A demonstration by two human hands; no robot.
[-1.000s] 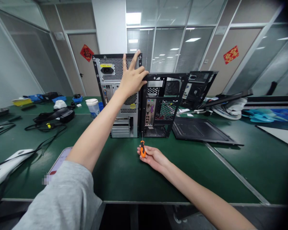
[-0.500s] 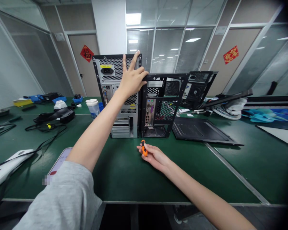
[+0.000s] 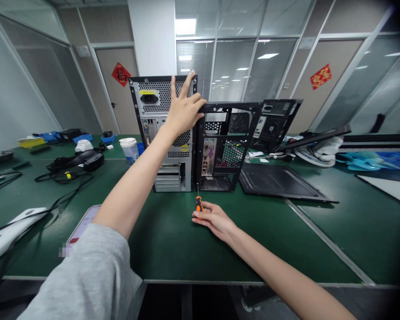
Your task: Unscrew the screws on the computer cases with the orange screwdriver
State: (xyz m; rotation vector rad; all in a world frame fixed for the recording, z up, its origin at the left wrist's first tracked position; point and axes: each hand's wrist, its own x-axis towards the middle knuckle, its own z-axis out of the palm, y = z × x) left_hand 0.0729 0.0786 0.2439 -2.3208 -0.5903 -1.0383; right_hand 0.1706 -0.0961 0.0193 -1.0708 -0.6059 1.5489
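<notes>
Two computer cases stand upright side by side, backs facing me: a silver one (image 3: 158, 120) with a power socket and a lower black one (image 3: 242, 175) with ports. My left hand (image 3: 184, 111) lies spread over the upper right of the silver case, its thumb side by the black case's top corner. Low in front, my right hand (image 3: 213, 218) grips an orange-and-black screwdriver (image 3: 199, 203) by its handle. The shaft points up and away, with its tip at the black case's lower left edge. Whether the tip sits in a screw is too small to tell.
A black side panel (image 3: 283, 183) lies flat to the right, before another black computer case (image 3: 274, 122). Leftward are a phone (image 3: 83, 224), a white device (image 3: 15, 229) with black cables, and a white tub (image 3: 129, 150). The green table's front edge (image 3: 203, 282) runs below my arms.
My right hand's fingers have shifted lower around the screwdriver handle, and the handle has turned slightly. My left hand and the cases stay in place.
</notes>
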